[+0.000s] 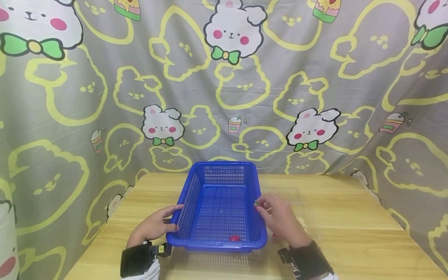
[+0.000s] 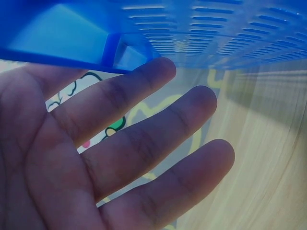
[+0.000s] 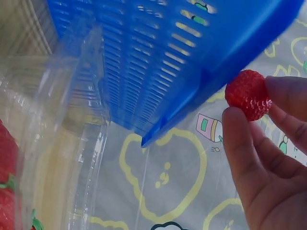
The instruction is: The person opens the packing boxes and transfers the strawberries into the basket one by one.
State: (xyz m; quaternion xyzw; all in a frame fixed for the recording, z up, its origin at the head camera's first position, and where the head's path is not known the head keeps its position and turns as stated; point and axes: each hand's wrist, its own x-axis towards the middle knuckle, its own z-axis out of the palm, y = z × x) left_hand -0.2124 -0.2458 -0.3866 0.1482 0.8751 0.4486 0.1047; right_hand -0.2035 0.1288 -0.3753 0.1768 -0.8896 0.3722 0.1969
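Observation:
A blue plastic basket (image 1: 220,210) with slotted walls stands in the middle of the table. One red strawberry (image 1: 234,238) lies inside it by the near wall. On the basket's left side my left hand (image 1: 155,223) rests against the rim; the left wrist view shows its fingers (image 2: 158,134) extended, one of them at the rim's underside. My right hand (image 1: 280,214) pinches another strawberry (image 3: 249,95) between thumb and fingertips, at the outer side of the right rim. Its green leaves show in the head view.
Right of the basket sits a clear plastic box (image 3: 88,129), partly behind my right arm, with red strawberries (image 3: 7,191) in it. The wooden table (image 1: 353,217) meets a grey cartoon-print curtain (image 1: 245,97) at the back and sides.

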